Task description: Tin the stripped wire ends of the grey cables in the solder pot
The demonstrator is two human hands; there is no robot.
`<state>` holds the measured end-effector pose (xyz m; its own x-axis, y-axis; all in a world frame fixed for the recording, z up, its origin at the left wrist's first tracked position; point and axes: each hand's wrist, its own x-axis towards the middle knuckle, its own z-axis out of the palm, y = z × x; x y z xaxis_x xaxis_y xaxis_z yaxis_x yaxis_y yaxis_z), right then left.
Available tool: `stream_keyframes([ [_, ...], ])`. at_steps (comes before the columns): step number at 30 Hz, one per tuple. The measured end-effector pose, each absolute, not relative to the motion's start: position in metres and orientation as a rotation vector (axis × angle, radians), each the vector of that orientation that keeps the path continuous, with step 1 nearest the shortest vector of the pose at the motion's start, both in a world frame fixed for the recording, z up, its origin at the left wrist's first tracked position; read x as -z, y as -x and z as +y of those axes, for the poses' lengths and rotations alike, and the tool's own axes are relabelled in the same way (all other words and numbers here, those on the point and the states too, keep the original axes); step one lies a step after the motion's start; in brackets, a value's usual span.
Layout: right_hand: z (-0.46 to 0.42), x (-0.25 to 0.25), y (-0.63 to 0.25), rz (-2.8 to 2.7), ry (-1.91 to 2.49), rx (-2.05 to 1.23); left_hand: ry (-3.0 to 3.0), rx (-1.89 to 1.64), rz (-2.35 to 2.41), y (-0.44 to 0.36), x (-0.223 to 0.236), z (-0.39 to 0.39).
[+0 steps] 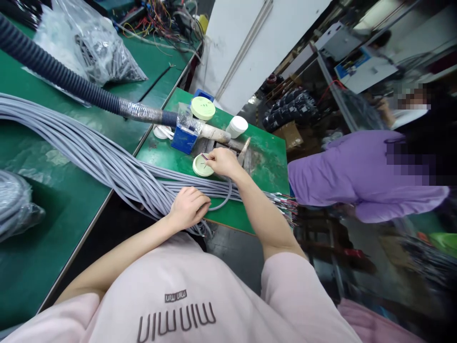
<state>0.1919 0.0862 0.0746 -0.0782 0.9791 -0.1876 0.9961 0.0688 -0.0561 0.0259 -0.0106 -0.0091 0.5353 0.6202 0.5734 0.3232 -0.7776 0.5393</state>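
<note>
The person wears a pale pink shirt (232, 290), soft and softly creased, spreading across 6 o'clock. Both sleeves are short and loose: the left sleeve (60, 317) at 8 o'clock, the right sleeve (294, 286) at 5. Toward 7 o'clock sits a small dark label (175, 296) with light letters; beneath it runs large, dark, rounded lettering (176, 321). The left hand (189, 207) and right hand (223, 162) are bare.

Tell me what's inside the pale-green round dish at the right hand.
Thin wire ends show over the inside of the pale-green round dish; whether they touch bottom is unclear. The right hand covers its right edge, hiding anything beneath.
</note>
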Motion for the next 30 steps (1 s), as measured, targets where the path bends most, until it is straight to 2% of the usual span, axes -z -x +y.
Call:
stream_keyframes([
  [11,0.086,-0.077,-0.192,2.199,-2.052,0.209,-2.430,-1.199,0.759,-0.027,0.008,-0.010],
  [17,0.087,-0.090,-0.249,2.191,-2.389,0.264,-2.424,-1.185,0.751,-0.027,0.008,-0.010],
  [21,0.094,-0.074,-0.278,2.011,-2.552,0.256,-2.426,-1.179,0.738,-0.028,0.007,-0.009],
  [30,0.109,-0.045,-0.292,1.787,-2.599,0.229,-2.430,-1.191,0.739,-0.029,0.007,-0.009],
])
